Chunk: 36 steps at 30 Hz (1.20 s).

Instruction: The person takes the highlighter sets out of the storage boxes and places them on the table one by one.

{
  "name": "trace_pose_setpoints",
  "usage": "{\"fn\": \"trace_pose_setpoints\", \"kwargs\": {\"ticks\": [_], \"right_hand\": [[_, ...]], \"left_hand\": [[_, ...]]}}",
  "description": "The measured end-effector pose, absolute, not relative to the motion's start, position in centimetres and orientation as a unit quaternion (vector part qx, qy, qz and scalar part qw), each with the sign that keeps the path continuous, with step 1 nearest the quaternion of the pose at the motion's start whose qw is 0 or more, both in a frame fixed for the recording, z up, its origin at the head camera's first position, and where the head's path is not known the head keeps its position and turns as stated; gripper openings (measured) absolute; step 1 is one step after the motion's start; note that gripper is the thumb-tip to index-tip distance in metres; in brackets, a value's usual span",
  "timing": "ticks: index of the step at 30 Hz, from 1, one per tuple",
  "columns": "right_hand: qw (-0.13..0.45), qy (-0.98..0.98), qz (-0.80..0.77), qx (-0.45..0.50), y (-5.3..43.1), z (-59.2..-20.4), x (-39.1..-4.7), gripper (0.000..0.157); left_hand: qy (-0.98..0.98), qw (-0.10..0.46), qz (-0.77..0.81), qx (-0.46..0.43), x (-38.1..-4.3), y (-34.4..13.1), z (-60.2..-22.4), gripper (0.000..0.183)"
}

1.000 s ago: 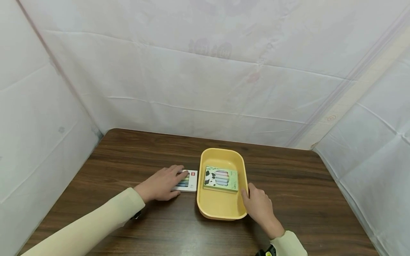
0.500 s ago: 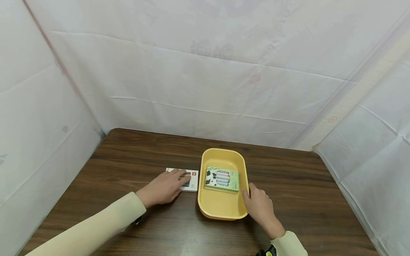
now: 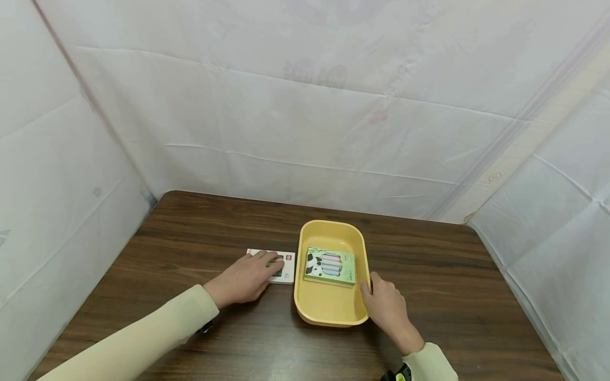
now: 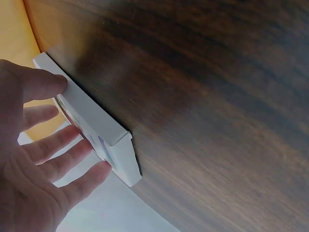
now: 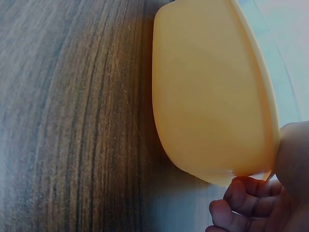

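Observation:
In the head view, a flat white box (image 3: 288, 271) with a red label and a dark window lies on the table against the left side of a yellow plastic bin (image 3: 331, 309). My left hand (image 3: 244, 279) rests over it and covers much of its left part. The left wrist view shows my thumb on the side of the white box (image 4: 96, 113), with my fairly straight fingers touching its top face. My right hand (image 3: 385, 304) pinches the bin's right rim, thumb inside and fingers outside. Inside the bin lies a green box (image 3: 329, 266) with a panda and markers printed on it.
The dark wood-grain table (image 3: 457, 296) extends around the bin on all sides. White sheeting (image 3: 305, 132) hangs behind the far edge and along both sides.
My left hand has drawn back slightly and turned, so the white box's far left corner now shows. My right hand, the bin and the green box have stayed put.

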State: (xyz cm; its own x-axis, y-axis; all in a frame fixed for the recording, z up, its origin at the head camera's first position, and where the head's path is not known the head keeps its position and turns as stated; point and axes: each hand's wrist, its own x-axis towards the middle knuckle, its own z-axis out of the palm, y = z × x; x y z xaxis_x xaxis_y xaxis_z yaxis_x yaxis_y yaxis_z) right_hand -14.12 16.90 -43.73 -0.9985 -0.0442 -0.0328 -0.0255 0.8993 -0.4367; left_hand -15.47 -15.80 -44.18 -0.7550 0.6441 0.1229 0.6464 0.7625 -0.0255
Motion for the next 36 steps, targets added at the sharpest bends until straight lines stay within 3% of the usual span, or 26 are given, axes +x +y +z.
{"fn": "trace_pose_setpoints", "kwargs": {"ticks": [10,36], "right_hand": [[0.024,0.973,-0.227,-0.017,16.7,-43.7,-14.1,0.023],[0.026,0.974,-0.226,-0.016,16.9,-43.6,-14.0,0.023]], "left_hand": [[-0.932,0.084,-0.005,-0.352,-15.9,-15.8,-44.3,0.033],[-0.931,0.077,-0.017,-0.357,-17.2,-15.5,-44.3,0.031]]}}
